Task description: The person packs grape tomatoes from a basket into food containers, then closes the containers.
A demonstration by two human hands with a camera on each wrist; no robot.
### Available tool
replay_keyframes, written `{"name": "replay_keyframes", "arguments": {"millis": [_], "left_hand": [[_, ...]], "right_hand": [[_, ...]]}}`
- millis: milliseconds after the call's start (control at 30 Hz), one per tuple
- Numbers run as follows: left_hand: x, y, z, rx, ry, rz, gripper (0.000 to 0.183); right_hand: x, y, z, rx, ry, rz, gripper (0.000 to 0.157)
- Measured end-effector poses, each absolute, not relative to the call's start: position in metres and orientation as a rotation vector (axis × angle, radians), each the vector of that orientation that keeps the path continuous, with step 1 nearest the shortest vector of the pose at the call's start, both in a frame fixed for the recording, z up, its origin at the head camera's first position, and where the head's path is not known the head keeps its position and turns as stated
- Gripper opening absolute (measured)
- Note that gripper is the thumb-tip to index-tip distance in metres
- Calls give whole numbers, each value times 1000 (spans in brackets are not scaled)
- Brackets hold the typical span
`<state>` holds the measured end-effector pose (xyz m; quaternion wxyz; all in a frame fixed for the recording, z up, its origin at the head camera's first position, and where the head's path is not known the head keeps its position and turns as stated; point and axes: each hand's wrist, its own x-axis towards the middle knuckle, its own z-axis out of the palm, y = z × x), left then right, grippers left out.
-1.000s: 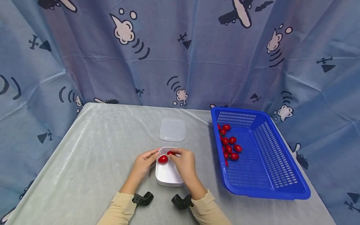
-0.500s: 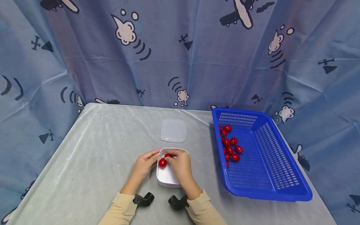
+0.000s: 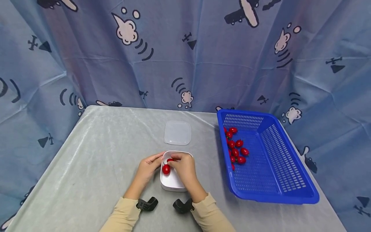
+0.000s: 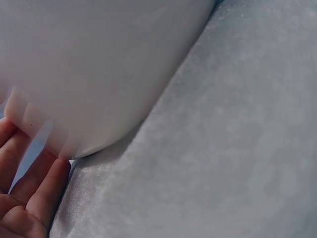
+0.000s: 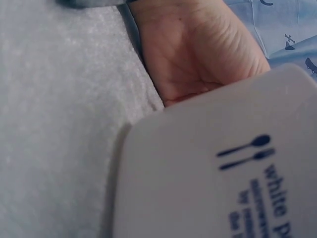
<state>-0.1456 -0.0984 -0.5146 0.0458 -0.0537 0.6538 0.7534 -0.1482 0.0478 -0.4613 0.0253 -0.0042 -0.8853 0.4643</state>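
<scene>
A white plastic box [image 3: 174,180] stands in the middle of the table. My left hand [image 3: 147,167] touches its far left corner; in the left wrist view, fairly straight fingers [image 4: 42,183] rest against the outer wall. Inside the box, my right hand [image 3: 184,167] pinches a red cherry tomato [image 3: 169,159], mostly covered by the fingers. Another cherry tomato [image 3: 166,169] lies just nearer, by the left wall. In the right wrist view the box wall, with blue lettering, hides the right fingertips.
A clear square lid [image 3: 177,132] lies flat behind the box. To the right stands a blue plastic basket [image 3: 272,154], with several cherry tomatoes [image 3: 235,152] along its left side. A patterned blue curtain [image 3: 162,58] hangs behind the table.
My right hand has moved left inside the box with its tomato. The other tomato has shifted slightly nearer and turned more upright in view. My left hand stays at the corner.
</scene>
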Motion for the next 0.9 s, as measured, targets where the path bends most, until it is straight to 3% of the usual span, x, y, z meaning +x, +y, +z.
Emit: {"name": "replay_keyframes", "arguments": {"millis": [533,900], "left_hand": [[-142,-100,-518,-136,2026,2293,34],[-144,-97,-518,-143,2014,2303,34]], "right_hand": [[-144,53,-457,78,-2662,1521,18],[-153,118,-363,-19,-2471,1750,20]]}}
